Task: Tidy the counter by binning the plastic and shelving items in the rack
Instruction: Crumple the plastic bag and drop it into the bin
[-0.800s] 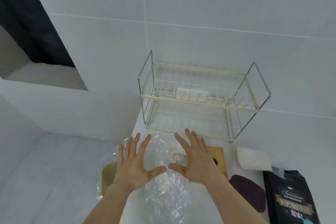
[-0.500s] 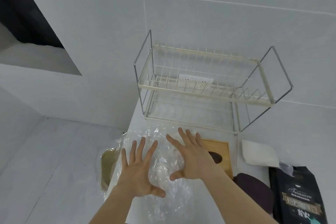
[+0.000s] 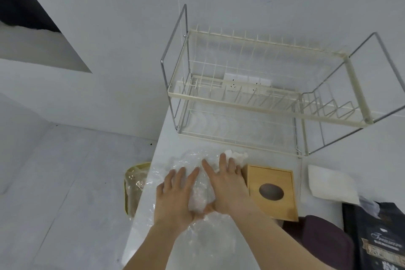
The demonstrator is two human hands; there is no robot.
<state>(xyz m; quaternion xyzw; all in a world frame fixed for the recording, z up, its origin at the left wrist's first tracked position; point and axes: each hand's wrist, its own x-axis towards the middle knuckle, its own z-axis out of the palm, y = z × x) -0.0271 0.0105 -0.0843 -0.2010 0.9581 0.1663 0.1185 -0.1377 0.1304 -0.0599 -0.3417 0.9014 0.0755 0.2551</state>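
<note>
Bare left hand (image 3: 175, 195) and right hand (image 3: 228, 188), bare forearms, no sleeves, rings or watch visible

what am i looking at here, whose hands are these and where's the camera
There is no machine here. One camera sits on a person's head and looks down at their two bare hands. The left hand and right hand lie flat, fingers spread, pressing on a crumpled sheet of clear plastic film on the white counter; nothing is gripped. Behind stands an empty two-tier cream wire rack. Right of the hands sit a wooden tissue box with an oval hole, a folded white paper and a black printed pouch. A lined bin stands on the floor to the left.
</note>
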